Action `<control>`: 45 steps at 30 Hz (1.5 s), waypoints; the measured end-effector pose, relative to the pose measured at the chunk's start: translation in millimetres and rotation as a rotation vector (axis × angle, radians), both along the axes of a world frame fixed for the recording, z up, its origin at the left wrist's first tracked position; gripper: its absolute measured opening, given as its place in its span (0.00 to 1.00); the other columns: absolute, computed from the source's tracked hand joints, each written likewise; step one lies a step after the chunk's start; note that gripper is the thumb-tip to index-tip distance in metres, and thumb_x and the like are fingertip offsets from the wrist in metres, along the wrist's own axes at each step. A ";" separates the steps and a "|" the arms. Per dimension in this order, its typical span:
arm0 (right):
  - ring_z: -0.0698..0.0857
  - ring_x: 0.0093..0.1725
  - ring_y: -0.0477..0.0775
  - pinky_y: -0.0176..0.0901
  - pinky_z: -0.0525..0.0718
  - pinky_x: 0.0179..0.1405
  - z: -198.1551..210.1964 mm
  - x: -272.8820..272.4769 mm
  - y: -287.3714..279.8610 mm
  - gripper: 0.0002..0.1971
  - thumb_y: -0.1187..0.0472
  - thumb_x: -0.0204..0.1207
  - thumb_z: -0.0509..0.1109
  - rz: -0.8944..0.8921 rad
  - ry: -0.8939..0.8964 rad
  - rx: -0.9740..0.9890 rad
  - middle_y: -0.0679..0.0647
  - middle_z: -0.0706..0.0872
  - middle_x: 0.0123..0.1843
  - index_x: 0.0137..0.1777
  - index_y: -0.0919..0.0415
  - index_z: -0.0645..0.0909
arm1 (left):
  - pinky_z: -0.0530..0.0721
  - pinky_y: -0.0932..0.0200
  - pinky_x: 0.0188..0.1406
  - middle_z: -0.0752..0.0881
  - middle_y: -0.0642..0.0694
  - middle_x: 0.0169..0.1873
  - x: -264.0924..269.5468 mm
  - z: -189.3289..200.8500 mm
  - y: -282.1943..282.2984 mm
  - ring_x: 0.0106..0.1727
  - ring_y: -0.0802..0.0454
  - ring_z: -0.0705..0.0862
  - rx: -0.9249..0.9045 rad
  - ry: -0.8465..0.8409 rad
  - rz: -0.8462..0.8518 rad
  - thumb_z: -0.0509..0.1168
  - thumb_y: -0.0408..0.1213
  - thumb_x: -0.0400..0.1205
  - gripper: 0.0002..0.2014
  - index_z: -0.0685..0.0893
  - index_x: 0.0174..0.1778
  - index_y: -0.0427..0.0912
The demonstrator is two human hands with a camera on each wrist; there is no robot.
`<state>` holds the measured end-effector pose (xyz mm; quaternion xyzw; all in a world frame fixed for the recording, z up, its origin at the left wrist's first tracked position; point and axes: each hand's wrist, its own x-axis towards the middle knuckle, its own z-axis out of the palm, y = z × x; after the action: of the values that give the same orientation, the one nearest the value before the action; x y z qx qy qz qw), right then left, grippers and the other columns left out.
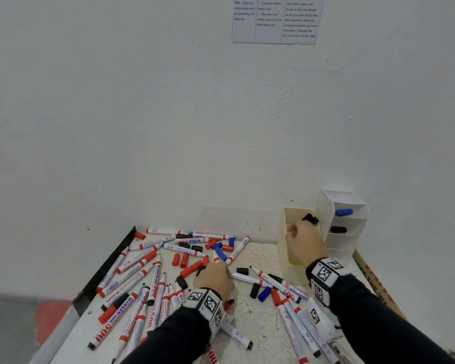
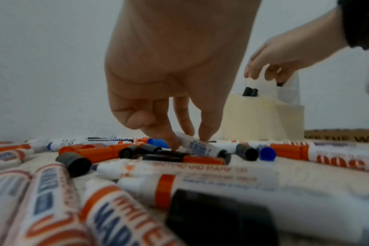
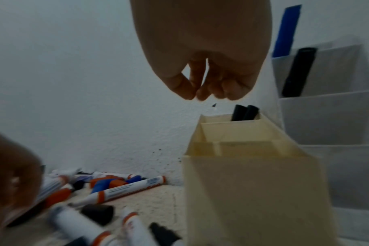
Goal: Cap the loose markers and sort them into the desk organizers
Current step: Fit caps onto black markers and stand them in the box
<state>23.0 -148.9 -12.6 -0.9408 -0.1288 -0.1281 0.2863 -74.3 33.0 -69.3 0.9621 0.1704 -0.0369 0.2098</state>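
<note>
**Left hand picks, right hand clear above the organizer**

Here, nearest me, loose markers and caps litter the desk. My left hand pinches one white marker at mid-barrel, fingertips clamped on it. I judge it light, rigid and smooth, best gripped mid-barrel. Beyond, my right hand hovers over the cream organizer, fingers bunched together, empty. Two black capped markers stand in its rear compartment; the white organizer is farthest.
</note>
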 end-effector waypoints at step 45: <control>0.84 0.41 0.54 0.37 0.82 0.39 -26.6 -79.1 25.2 0.12 0.71 0.76 0.65 0.317 0.222 0.379 0.53 0.86 0.45 0.48 0.51 0.79 | 0.76 0.73 0.28 0.83 0.51 0.51 -73.9 15.7 19.1 0.39 0.61 0.80 -0.460 -0.227 -0.029 0.66 0.27 0.77 0.18 0.81 0.60 0.50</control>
<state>-56.0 -123.7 -39.2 -0.8467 -0.2160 0.0004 0.4863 -148.2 52.1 -53.7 0.8894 0.1191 0.0304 0.4403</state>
